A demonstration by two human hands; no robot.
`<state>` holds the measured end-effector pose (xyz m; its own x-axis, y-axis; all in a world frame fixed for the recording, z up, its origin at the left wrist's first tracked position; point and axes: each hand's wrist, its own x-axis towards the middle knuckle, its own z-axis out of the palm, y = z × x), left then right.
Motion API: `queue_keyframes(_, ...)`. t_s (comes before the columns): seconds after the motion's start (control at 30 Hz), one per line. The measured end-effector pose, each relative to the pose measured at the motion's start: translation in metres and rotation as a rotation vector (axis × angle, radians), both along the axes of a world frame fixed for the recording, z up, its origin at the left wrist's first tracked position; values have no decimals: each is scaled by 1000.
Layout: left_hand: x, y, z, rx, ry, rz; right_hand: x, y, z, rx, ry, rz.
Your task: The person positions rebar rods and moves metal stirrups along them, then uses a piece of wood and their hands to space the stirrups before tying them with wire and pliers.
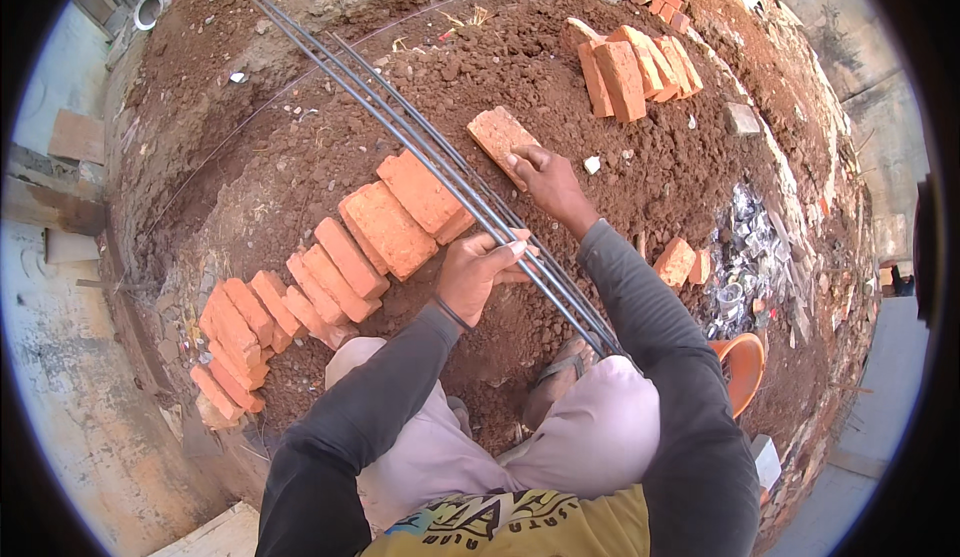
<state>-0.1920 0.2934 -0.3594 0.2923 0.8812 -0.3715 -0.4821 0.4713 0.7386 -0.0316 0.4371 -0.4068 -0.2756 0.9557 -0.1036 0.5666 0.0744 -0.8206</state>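
Several thin, dark steel rods (395, 122) run slantwise from the far left down toward my right knee. My left hand (482, 269) is closed around them near the middle of the view, thumb on top. Beyond the rods, my right hand (552, 187) grips the near end of an orange brick (494, 139), which lies at a slant on or just above the soil; I cannot tell which. Left of my left hand, a curved row of leaning orange bricks (388, 229) stretches toward the lower left. The nearest of them is close to the rods.
Loose brown soil (290, 167) surrounds me. More bricks (640, 72) lean together at the far right, and two pieces (682, 262) lie beside my right forearm. Broken rubbish (745, 257) and an orange bucket (742, 369) are to the right. A thin string (225, 142) crosses the soil.
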Motion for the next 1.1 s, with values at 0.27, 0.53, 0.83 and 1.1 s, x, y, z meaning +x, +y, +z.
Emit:
queue_keyframes(0.27,6,9,1,-3,-31,45,118,105,19,586,-563,-564)
queue_keyframes(0.53,13,12,-6,-52,-44,50,143,138,-6,349,-516,-524)
queue_keyframes(0.83,15,15,-15,-34,-43,47,50,23,8,521,-302,-201)
queue_keyframes(1.1,24,24,-19,-17,-41,30,-6,-5,-9,633,-475,30)
